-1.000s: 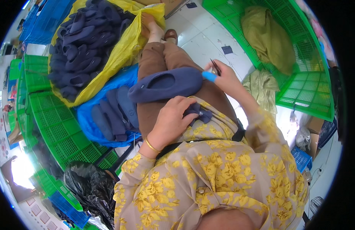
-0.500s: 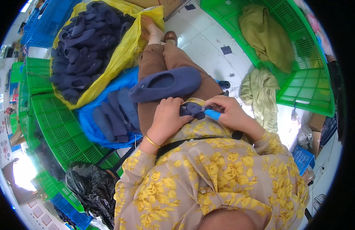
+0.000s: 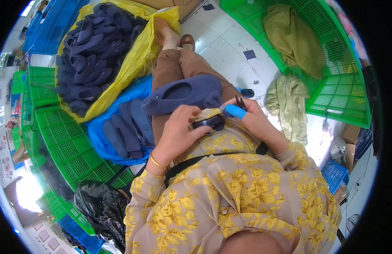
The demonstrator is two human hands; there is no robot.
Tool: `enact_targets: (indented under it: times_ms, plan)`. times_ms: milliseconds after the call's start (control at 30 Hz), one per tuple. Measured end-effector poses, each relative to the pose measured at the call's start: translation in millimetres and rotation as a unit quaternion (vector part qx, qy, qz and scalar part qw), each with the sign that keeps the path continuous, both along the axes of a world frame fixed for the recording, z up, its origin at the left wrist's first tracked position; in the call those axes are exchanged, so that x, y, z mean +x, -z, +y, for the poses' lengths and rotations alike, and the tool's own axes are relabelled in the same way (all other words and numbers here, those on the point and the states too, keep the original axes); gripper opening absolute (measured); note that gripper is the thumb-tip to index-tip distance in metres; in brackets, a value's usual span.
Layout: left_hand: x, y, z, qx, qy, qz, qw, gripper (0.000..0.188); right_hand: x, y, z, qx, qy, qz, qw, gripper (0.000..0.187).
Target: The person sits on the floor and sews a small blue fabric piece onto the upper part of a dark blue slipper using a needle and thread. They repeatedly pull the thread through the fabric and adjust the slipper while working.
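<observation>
Across my lap lies a navy fabric slipper with an oval opening, its right end near my fingers. My left hand is closed, fingers and thumb pinching a second navy fabric piece, which looks like a slipper bent over. A pale yellow cloth edge shows beside it. My right hand, with blue tape round one finger, is closed at the other side of this piece. Small dark thread snips stick up out of it, points away from me. The fingertips partly hide the fabric between the hands.
Left of my legs, a yellow sack holds a heap of navy slippers. Navy pieces lie on blue plastic. Green crates stand at left; another at right holds olive cloth. A thread spool lies by my leg.
The snips now show above my right hand. My left hand has shifted slightly left, and the navy piece has turned so that a dark opening shows. The lap slipper's right end looks bent.
</observation>
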State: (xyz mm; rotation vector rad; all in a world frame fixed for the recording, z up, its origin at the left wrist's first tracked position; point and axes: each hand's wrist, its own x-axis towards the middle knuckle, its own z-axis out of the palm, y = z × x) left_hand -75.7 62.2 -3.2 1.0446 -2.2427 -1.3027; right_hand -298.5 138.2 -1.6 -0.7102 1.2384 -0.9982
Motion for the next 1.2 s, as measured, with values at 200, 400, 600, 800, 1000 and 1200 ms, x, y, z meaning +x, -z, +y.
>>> enact_targets:
  times_ms: [200, 400, 600, 800, 1000, 1200]
  plan:
    - [-3.4, -27.8, -5.3, 0.141, -0.084, 0.098, 0.982, 0.024, 11.0, -1.6, -13.1, -0.091, -0.114, 0.109, 0.983, 0.017]
    - [5.1, -21.0, 5.6, 0.249, -0.147, 0.176, 0.941, 0.016, 19.0, -16.0, -18.5, -0.147, -0.117, 0.184, 0.965, 0.018]
    - [9.4, -25.5, 15.8, 0.311, -0.165, 0.184, 0.918, 0.019, 31.8, -11.9, -16.3, -0.258, -0.073, 0.216, 0.939, 0.018]
    - [17.6, -31.4, 17.4, 0.365, -0.17, 0.236, 0.884, 0.02, 29.0, -20.9, -18.0, -0.307, -0.137, 0.295, 0.894, 0.023]
    - [28.6, -28.0, 20.7, 0.3, -0.138, 0.232, 0.915, 0.021, 15.0, -24.6, -12.5, -0.25, -0.11, 0.203, 0.941, 0.031]
    - [38.0, -29.2, 23.3, 0.275, -0.126, 0.196, 0.933, 0.021, 13.5, -43.2, -12.0, -0.299, -0.205, 0.29, 0.886, 0.033]
